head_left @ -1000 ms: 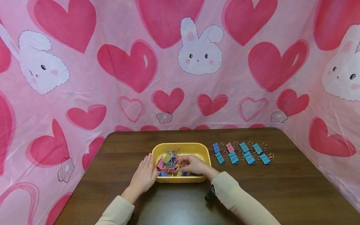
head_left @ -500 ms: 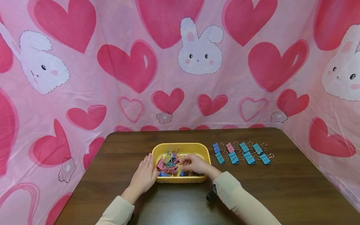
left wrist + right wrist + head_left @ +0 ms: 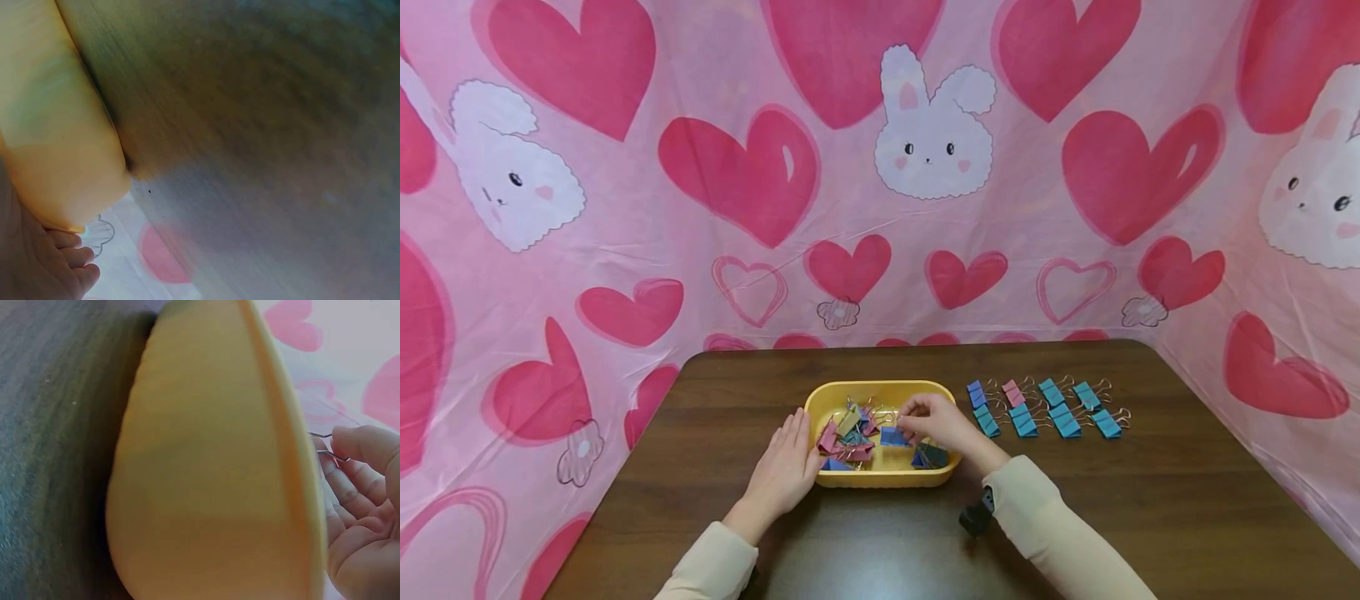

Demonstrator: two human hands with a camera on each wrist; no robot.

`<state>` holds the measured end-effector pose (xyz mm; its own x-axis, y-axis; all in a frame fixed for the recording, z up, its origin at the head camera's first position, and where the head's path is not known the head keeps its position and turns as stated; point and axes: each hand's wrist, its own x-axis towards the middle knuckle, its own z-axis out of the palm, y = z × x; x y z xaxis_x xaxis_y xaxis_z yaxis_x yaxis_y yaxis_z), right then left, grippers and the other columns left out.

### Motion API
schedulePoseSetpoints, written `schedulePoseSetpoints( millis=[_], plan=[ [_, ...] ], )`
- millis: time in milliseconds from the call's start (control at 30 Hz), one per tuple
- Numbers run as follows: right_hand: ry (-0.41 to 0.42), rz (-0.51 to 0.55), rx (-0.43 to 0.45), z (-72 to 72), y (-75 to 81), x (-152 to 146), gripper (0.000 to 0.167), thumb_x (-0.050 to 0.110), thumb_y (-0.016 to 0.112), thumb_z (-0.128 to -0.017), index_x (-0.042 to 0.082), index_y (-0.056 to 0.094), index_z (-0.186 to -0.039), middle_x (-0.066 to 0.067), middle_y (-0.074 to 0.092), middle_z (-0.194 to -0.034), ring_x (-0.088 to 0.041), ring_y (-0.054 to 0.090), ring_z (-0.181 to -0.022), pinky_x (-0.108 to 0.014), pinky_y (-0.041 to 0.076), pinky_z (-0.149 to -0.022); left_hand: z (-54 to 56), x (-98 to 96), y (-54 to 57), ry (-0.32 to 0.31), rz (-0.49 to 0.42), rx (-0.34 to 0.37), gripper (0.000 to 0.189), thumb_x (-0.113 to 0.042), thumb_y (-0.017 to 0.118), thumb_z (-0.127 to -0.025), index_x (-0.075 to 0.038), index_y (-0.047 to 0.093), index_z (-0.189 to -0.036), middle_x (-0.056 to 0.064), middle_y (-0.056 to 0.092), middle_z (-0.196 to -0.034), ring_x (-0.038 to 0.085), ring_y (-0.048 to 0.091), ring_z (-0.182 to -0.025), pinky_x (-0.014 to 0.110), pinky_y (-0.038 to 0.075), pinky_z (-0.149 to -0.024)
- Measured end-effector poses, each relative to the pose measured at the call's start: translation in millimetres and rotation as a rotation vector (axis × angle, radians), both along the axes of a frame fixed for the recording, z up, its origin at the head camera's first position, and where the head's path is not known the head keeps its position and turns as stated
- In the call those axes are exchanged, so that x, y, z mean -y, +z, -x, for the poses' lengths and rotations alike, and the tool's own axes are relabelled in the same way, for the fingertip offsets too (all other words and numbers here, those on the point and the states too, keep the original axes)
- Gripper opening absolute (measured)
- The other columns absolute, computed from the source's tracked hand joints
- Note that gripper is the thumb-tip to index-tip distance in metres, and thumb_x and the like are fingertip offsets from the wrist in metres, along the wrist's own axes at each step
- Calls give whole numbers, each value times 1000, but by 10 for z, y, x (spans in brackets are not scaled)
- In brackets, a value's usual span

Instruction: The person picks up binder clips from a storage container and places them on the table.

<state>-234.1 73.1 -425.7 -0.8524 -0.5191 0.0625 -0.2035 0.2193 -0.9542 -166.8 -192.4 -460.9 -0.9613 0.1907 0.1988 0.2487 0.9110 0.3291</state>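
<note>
pinching blue binder clip (image 3: pixel 892 437) by wire handle: r. hand (image 3: pixel 942 423), over yellow tray (image 3: pixel 880 480). l. hand (image 3: pixel 784 463): fingers straight, against tray's l. end. mixed clips (image 3: pixel 852 435) lie in tray; 8 clips (image 3: pixel 1064 422) in 2 rows on table (image 3: pixel 1187 483), r. side.

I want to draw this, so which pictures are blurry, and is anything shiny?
Head view: mostly clear, with a pale shine on the brown table in front of the yellow tray; left wrist view: the tabletop looks smeary and dim; right wrist view: the tray's big side is soft and blurry, while the right hand looks sharper.
</note>
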Motion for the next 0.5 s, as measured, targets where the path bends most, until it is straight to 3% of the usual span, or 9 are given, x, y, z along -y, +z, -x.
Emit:
schedulePoseSetpoints(
  millis=[500],
  plan=[
    [-135,132,31,-36,136,-266,15,4,62,-86,-10,57,-91,-19,66,-83,-27,66,-72,-52,50,-72,-3,-2,8,7,5,12,65,-27,46,-93,7,22,-142,21,21,-147,36,20,-134,46,16,-107]
  ],
)
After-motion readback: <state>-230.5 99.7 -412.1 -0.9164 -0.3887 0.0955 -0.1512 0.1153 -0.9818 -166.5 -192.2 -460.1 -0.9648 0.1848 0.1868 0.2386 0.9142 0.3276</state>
